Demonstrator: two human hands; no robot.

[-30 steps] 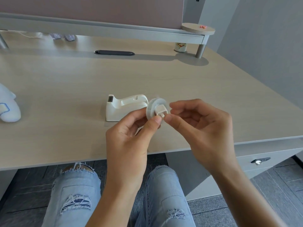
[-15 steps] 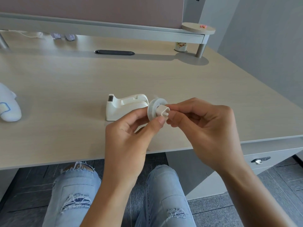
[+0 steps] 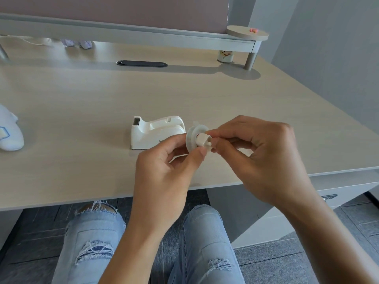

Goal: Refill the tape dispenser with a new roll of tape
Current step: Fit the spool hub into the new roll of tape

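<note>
Hands pinch the small white spool above the desk.
Left hand (image 3: pixel 164 169) grips spool (image 3: pixel 198 139); right hand (image 3: pixel 258 158) pinches its tip. A slip could drop it beside the dispenser (image 3: pixel 156 132).

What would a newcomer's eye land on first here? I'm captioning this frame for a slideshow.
Both hands meet above the desk's near edge: the left hand and right hand pinch a small white spool. Just behind on the desk sits the white tape dispenser.
</note>
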